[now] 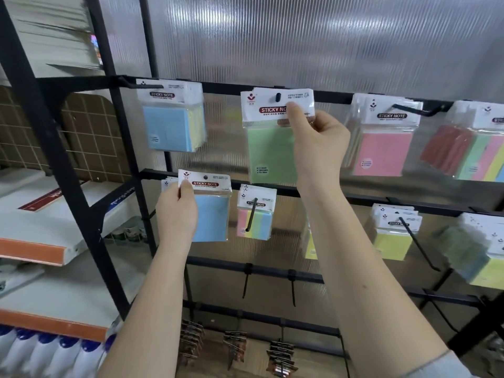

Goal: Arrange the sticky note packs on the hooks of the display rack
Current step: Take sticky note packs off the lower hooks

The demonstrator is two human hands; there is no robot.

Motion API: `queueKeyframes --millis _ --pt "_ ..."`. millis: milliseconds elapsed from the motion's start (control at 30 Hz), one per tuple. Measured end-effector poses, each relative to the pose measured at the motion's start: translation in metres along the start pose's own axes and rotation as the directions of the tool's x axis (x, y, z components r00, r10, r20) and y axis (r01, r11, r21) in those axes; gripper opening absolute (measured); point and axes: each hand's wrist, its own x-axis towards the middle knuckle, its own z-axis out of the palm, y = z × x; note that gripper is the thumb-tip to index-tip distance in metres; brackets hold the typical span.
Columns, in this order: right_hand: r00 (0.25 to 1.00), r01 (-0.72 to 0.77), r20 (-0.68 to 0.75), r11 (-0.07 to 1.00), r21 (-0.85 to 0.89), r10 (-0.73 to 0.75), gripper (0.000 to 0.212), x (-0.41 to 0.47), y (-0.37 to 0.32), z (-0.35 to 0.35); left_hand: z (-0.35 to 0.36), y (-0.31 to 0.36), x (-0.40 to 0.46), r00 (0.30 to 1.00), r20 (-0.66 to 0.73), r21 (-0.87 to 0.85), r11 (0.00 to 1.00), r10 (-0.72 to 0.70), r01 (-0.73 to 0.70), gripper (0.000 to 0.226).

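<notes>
Right grip [313, 137] on green pack [272, 151]

Green pack [272, 148] (hooked), blue pack [211, 214] held

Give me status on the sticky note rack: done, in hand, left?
Done: packs hang on several hooks, e.g. the blue stack and pink stack. In hand: right hand threads a green pack onto a hook; left hand holds a blue pack. Left: seat both; bare lower hooks.
</notes>
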Motion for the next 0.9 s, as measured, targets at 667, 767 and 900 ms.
queueKeyframes --millis 667,767,900 --pt "0.998 -0.061 -0.040 0.983 -0.174 0.055 0.019 0.069 0.032 0.025 -0.009 -0.004 -0.025 0.990 -0.082 0.062 0.990 -0.118 0.123 0.030" --pt "0.995 -0.075 -0.086 0.977 -0.200 0.059 0.033 0.071 0.032 0.026 -0.011 -0.003 -0.027 0.993 -0.069 0.100 0.989 -0.099 0.106 0.031" --pt "0.990 -0.071 -0.132 0.983 -0.168 0.049 0.033 0.058 0.038 0.024 -0.017 -0.001 -0.020 0.996 -0.031 0.067 0.995 -0.078 0.080 0.030"
